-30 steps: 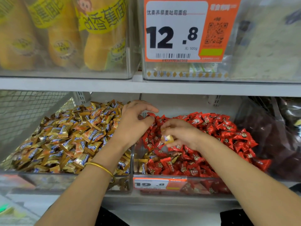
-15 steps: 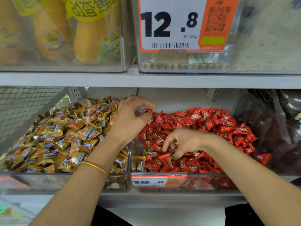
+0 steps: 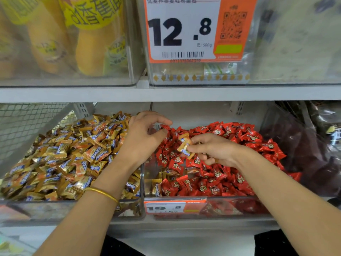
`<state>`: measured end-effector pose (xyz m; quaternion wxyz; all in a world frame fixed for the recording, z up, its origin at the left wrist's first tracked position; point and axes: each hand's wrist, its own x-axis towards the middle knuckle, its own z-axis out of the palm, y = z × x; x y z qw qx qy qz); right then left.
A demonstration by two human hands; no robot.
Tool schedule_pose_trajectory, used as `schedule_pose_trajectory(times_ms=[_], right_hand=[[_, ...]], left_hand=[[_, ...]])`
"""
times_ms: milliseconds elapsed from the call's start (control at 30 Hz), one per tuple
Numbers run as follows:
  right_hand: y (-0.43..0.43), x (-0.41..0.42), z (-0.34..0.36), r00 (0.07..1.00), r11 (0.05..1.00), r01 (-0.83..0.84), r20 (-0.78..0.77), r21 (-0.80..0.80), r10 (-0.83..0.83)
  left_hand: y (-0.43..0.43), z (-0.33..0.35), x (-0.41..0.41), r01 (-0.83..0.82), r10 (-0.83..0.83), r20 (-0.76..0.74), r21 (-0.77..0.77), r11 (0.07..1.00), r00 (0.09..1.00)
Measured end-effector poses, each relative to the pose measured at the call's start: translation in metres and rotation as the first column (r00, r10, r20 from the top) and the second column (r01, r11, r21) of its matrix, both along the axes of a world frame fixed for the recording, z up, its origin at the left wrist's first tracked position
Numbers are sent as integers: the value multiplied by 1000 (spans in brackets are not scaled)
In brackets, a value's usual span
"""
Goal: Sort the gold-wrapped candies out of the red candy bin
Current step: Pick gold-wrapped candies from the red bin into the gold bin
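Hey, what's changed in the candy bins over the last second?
Half a second ago the right hand was digging down in the red candies; it has come up and now pinches a gold-wrapped candy above them. The left hand stayed at the divider between the bins, and the gold candy pile looks unchanged.

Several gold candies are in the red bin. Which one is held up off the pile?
The gold candy pinched in the right hand, above the red candies. The other gold ones lie in the bin's front-left corner.
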<state>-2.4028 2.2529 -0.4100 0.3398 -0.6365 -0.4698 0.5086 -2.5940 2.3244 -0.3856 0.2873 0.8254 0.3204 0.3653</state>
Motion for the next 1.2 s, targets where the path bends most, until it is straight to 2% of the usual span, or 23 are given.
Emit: schedule_pose_trajectory(times_ms=[67,133,233,300,367,400,433,467,500,533,567,600,700,767,833,867,900,933,1033,1133,1200], right_hand=[[1,3,3,937,995,77,-337,-56,-92],[0,4,6,793,972,147,-567,-181,-226],[0,6,7,656,951,157,-692,-266,-301],[0,8,8,635,964,117,-728,-237,-256],[1,8,8,658,971,89,-719,-222,-225],[1,6,9,707,970,87,-672,-225,-219],[2,4,9,805,972,104,-557,-211,-207],[3,1,5,929,979,128,-327,-160,-175],[4,-2,1,992,989,125,4,-83,-125],[5,-5,-4,944,998,70,323,-10,-63],[7,-7,-8,833,999,-33,554,20,16],[7,-8,-11,724,993,-120,684,-7,92],[6,-17,-11,438,954,-230,855,-194,280],[6,-20,-14,248,928,-281,916,-244,316],[5,-21,-18,134,915,-330,948,-233,289],[5,-21,-20,124,911,-347,952,-222,280],[4,-20,-21,146,912,-351,950,-211,275],[4,-17,-21,207,923,-336,941,-188,267],[4,-6,-16,548,971,-237,823,-17,148],[-2,-9,1,848,985,-110,529,135,23],[-10,-19,16,957,990,-26,288,142,-16]], left_hand=[[0,0,0,2,-2,0,1,1000,1000],[0,0,0,3,-3,-1,0,1000,1000],[1,-1,1,4,-4,-8,12,1000,1000],[2,-1,1,7,-7,-11,18,1000,1000],[2,-2,1,13,-13,-14,20,1000,1000],[2,-2,1,14,-13,-17,19,1000,1000],[2,-2,0,11,-11,-18,21,1000,1000],[3,-2,0,10,-10,-15,21,1000,1000],[3,-3,0,8,-8,-16,21,1000,1000],[4,-3,0,7,-7,-17,20,1000,1000],[4,-3,0,6,-5,-19,19,1000,1000],[4,-4,0,4,-4,-18,18,1000,1000],[4,-3,-1,6,-6,-22,14,1000,1000],[4,-4,-1,9,-9,-18,10,1000,1000],[3,-4,-2,6,-6,-13,9,1000,1000],[2,-4,-2,4,-4,-12,8,1000,1000],[0,-4,-3,-2,2,-16,10,1000,1000],[-2,-3,-4,-5,5,-23,15,1000,1000],[-11,1,-11,14,-15,-21,-13,1000,1000],[-13,4,-28,-17,21,54,-71,997,998],[-11,6,-45,-85,94,102,-96,992,990]])
